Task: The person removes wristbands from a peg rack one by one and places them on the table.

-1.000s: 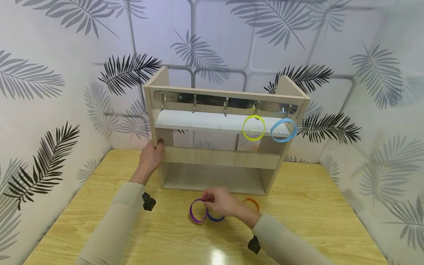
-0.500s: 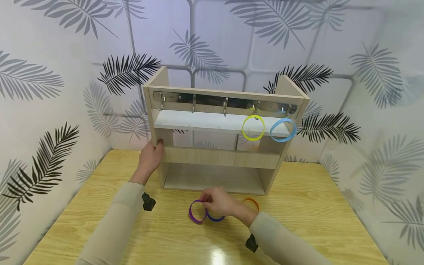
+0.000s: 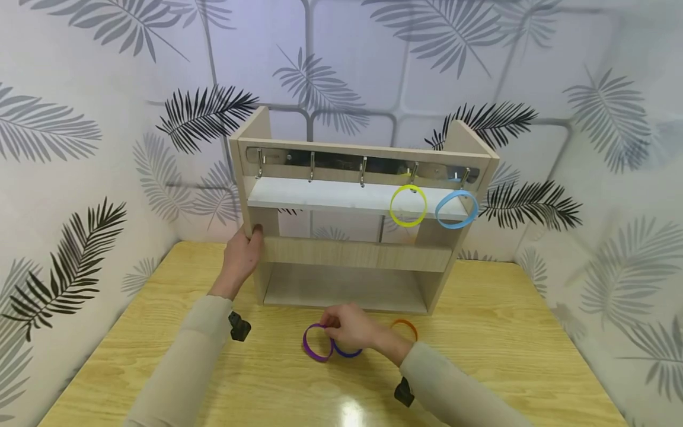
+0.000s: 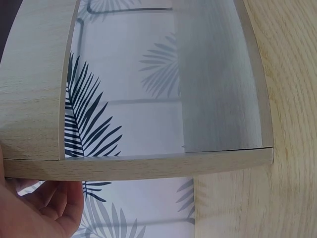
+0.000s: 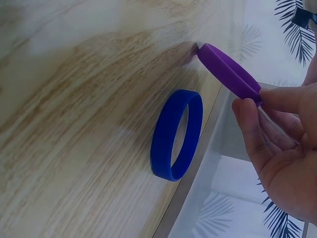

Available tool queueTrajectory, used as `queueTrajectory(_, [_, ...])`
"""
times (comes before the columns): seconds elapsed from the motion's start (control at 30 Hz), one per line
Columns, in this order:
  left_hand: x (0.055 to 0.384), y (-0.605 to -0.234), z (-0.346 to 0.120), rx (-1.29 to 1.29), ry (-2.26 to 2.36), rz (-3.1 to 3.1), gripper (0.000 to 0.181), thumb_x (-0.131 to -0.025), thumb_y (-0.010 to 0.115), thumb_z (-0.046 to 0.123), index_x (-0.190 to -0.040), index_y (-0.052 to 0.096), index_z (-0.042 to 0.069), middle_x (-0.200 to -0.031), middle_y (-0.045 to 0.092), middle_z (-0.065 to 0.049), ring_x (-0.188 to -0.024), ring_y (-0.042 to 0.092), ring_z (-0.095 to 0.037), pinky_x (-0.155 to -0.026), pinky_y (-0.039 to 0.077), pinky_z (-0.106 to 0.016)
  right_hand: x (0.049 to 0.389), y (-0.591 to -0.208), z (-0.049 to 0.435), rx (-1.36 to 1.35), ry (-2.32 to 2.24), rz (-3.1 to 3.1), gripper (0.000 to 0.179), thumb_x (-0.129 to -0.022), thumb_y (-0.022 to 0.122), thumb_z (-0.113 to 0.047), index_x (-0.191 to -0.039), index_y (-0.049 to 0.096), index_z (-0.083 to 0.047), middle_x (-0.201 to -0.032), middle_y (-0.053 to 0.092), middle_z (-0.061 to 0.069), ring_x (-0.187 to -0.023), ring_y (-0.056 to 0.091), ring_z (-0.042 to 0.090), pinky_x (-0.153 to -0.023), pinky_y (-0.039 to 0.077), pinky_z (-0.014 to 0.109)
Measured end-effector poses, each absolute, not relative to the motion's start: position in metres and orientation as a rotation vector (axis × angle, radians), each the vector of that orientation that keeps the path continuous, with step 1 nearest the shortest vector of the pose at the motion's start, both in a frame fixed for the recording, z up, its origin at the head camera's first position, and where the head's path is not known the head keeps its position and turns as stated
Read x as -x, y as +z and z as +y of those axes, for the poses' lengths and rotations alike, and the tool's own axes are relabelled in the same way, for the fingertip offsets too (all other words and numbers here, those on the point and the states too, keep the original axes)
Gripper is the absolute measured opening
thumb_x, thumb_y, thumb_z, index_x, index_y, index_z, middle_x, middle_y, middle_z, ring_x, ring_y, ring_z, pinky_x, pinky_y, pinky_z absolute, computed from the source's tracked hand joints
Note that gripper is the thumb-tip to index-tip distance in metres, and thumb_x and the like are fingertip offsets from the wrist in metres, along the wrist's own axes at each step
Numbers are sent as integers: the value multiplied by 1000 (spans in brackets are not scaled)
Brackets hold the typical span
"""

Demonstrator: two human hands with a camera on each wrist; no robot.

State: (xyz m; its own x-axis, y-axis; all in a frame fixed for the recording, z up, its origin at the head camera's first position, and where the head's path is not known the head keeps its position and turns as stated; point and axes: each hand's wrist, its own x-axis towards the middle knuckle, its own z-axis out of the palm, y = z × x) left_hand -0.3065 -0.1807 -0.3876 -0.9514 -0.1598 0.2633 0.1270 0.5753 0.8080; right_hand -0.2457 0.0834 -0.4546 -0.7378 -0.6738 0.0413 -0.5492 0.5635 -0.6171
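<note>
Leaf-print wallpaper [image 3: 352, 71] backed the wood-grain table [image 3: 507, 332], and there was the purple band [image 5: 215, 68], tilted just in front of the shelf unit [image 3: 357, 252], its rim neatly pinched by the right hand [image 3: 352, 326], seemingly to keep clear of the blue band [image 5: 166, 134] just beside it. What a slim, smooth, plain-sided loop it was! Further out, the left hand [image 3: 242, 258] gripped the shelf unit's side panel [image 3: 242, 196], presumably to steady it.

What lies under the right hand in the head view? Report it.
Under the right hand, part of the blue band shows on the table; the hand covers the rest there. The right wrist view shows it whole.
</note>
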Motion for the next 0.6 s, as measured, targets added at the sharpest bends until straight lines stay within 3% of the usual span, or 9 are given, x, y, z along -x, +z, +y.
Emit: queueTrajectory(0.6, [306,-386,-180,-29,-1332,-2508,59,-98,26,47,-127,49,1,-113,57,-26,-92,56,-37,-76,46,-51,251,-455,78,1048,-923,2570,9,-87,63,-2,-96,66,-1,-84,66,0,-77,61,10,-70,48,22])
